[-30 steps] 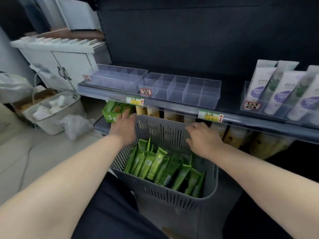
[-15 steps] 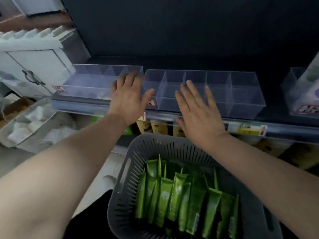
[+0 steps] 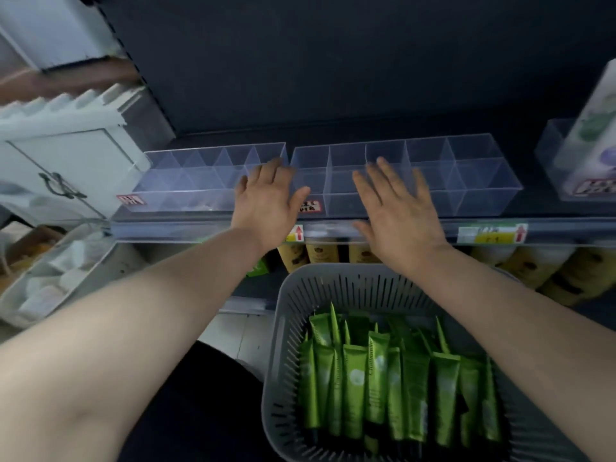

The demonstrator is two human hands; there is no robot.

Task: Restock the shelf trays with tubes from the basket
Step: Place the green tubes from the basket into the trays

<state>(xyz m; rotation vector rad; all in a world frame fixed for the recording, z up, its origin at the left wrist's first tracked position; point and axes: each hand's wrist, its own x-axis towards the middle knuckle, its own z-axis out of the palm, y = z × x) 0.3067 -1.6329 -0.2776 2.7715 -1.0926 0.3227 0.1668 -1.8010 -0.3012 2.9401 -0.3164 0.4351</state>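
Observation:
Two clear divided trays sit side by side on the dark shelf: the left tray [image 3: 186,181] and the right tray [image 3: 466,181], both holding no tubes. My left hand [image 3: 266,205] hovers flat over the gap between them, fingers straight. Spread flat with straight fingers, my right hand [image 3: 400,211] is over the front of the right tray. Neither hand holds anything. Below me a grey slotted basket [image 3: 333,288] carries several green tubes [image 3: 376,381] standing on end.
A third clear tray [image 3: 560,151] with white tubes stands at the far right of the shelf. Yellow-brown bottles [image 3: 320,251] line the lower shelf. A white cabinet [image 3: 66,155] and a bin of white packets [image 3: 43,281] are at the left.
My hands left the basket rim and rose to the shelf trays, opening flat. My view moved closer and higher, and the basket now sits lower in view.

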